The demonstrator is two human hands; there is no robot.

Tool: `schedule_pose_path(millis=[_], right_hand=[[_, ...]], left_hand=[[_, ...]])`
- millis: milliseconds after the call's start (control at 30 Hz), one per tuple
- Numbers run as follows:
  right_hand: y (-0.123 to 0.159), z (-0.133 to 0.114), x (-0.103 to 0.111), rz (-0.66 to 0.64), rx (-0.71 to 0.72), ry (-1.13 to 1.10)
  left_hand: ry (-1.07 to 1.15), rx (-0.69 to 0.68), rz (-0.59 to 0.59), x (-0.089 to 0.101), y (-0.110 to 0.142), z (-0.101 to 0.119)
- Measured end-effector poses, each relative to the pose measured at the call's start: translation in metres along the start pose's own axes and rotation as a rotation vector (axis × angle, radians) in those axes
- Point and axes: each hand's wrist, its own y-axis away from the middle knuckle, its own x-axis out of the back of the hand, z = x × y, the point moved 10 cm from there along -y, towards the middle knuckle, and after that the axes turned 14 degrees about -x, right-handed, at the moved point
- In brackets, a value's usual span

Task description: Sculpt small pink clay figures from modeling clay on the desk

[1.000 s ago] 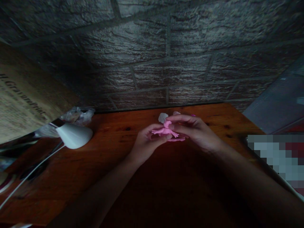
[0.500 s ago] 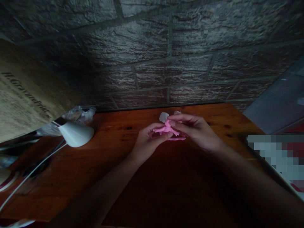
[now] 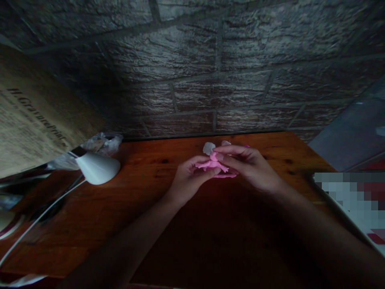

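Observation:
A small pink figurine (image 3: 212,164) with a rounded top and splayed limbs is between my two hands above the table. My left hand (image 3: 190,178) grips its body from the left, thumb in front. My right hand (image 3: 258,169) pinches the rounded top between thumb and forefinger. Below the body, a long pink part extends to the right; whether it belongs to the figurine I cannot tell. A pale, whitish flat piece (image 3: 209,148) shows just behind the figurine, with a second pale piece (image 3: 226,143) behind my right fingers.
On the wooden table (image 3: 135,212), a white cone-shaped lamp base (image 3: 98,168) with a white cable stands at left. Behind it are crumpled clear plastic (image 3: 110,143) and a brown printed panel (image 3: 36,116). A stone-block wall (image 3: 186,52) closes the back. A blurred-out object (image 3: 351,200) lies right.
The whole view has shifted slightly. Both hands keep nearly the same hold on the pink figurine.

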Motion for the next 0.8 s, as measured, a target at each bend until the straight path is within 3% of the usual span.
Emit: schedule_pose_path(millis=[800], right_hand=[[-0.0016,0.0096,-0.0021,-0.038,-0.079,0.008]], left_hand=[[0.007,0.042,0.020,0.0009,0.0024,0.0008]])
